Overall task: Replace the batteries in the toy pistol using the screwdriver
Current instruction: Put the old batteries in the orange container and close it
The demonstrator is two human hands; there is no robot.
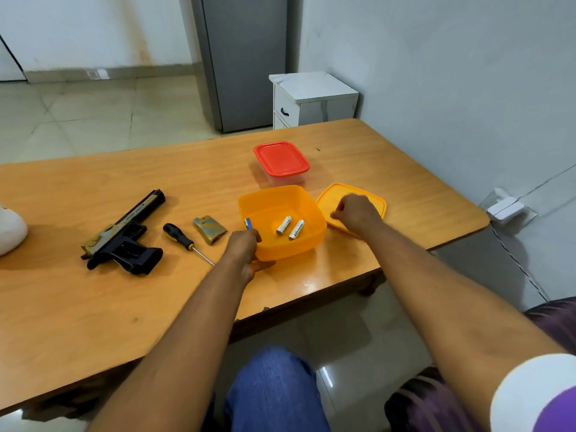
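Note:
The toy pistol (124, 235), black with a gold slide, lies on the wooden table (93, 307) at the left. To its right are the black and yellow screwdriver (184, 241) and the loose battery cover (209, 229). An open orange container (308, 213) holds two white batteries (290, 227). My left hand (244, 247) is at the container's near left rim, holding a blue battery (248, 223) upright. My right hand (357, 213) rests with curled fingers on the orange lid (330, 198), right of the container.
A clear box with a red lid (281, 159) stands behind the orange container. A white object (11, 229) sits at the table's left edge. The table's right end (486, 219) is close to the wall. My knees are below the near edge.

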